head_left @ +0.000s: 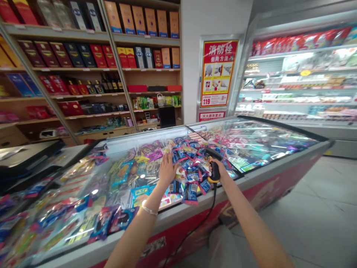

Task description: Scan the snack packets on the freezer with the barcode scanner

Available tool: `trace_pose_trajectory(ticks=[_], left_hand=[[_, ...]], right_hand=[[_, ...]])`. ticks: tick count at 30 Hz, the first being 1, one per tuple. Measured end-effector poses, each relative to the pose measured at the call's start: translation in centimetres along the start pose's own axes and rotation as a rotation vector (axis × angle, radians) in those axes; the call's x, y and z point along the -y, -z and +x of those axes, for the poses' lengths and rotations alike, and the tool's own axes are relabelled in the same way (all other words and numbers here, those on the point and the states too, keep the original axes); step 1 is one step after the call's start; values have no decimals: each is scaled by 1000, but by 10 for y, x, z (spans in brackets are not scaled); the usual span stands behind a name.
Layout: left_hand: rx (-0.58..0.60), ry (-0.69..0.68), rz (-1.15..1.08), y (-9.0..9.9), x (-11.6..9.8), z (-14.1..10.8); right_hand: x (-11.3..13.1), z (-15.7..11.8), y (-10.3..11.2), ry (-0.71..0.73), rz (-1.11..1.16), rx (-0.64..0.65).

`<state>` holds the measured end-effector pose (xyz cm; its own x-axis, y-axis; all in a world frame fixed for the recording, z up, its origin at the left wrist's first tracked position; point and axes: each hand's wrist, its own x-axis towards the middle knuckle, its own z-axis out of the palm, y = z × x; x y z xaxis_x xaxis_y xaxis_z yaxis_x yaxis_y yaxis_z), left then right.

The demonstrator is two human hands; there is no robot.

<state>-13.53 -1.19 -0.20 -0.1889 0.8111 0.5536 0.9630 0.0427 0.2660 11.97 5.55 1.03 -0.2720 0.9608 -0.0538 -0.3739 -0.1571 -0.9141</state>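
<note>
My left hand (167,170) reaches over a chest freezer (178,219), fingers spread, just above or touching a heap of small blue-and-pink packets (189,171). Its grip holds nothing, and a thin bracelet (149,210) circles that wrist. My right hand (219,167) is closed around a black handheld barcode scanner (214,167) with a yellow band. A black cord (213,208) runs down from the scanner and over the freezer's front edge. Many other colourful packets fill the freezer to the left, under glass in places.
Wooden shelves of boxed goods and bottles (83,70) stand behind the freezer. A red-and-yellow fire hydrant notice (219,73) hangs on the white pillar. A refrigerated display case (301,78) is at right, a dark counter (30,160) at left, and a tiled floor (312,216) at lower right.
</note>
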Motion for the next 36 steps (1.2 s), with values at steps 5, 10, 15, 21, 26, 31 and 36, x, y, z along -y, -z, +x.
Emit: trace_pose_trajectory(ticks=[5,10,15,21,26,31,36], left_hand=[[-1,12,-46,-1,0,-1],[-32,68,-37,8,-4,-1],[-25,154,-43,13,-6,-1],[3,125,6,10,-4,-3],[15,120,15,9,-3,-4],[34,127,-13,15,-8,-3],[-40,168,-34,64,14,16]], right_hand=[[-2,0,0,-31,91,-15],[-1,0,-1,-19,96,-53],[1,-2,-2,3,51,-60],[1,-3,-3,0,51,-56],[0,-1,-2,-13,72,-52],[6,-8,-6,-10,64,-72],[28,-21,-23,6,13,-33]])
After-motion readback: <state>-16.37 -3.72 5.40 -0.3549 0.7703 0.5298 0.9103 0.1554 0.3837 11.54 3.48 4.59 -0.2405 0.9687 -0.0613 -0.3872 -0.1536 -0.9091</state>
